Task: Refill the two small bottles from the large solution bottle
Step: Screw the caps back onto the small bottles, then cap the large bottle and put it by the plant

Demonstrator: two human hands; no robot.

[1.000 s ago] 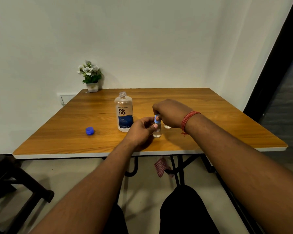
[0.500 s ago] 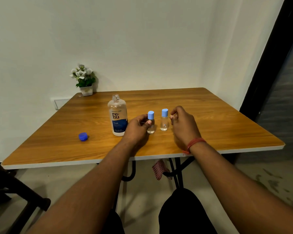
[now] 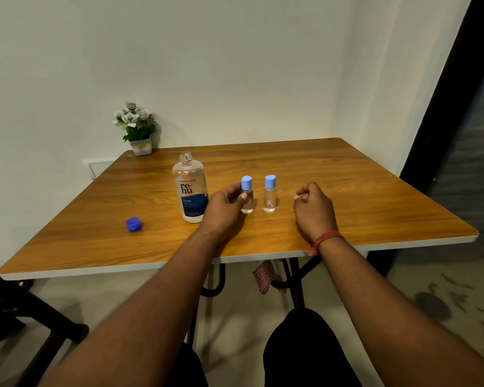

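Observation:
The large clear solution bottle (image 3: 190, 188) stands uncapped in the middle of the wooden table (image 3: 347, 191), with its dark blue cap (image 3: 133, 224) lying apart to the left. Two small clear bottles with light blue caps stand upright to its right. My left hand (image 3: 225, 206) holds the left small bottle (image 3: 247, 195) between thumb and fingers. The right small bottle (image 3: 269, 194) stands free. My right hand (image 3: 313, 209) rests on the table to its right, fingers curled and holding nothing.
A small potted plant (image 3: 136, 129) with white flowers sits at the table's far left corner against the wall. A checked cloth (image 3: 264, 276) hangs under the table's front edge. A dark chair (image 3: 25, 311) stands at the lower left.
My right hand has come off the small bottle's cap and drawn back to the right. Both small bottles now stand capped side by side. The left hand keeps its hold.

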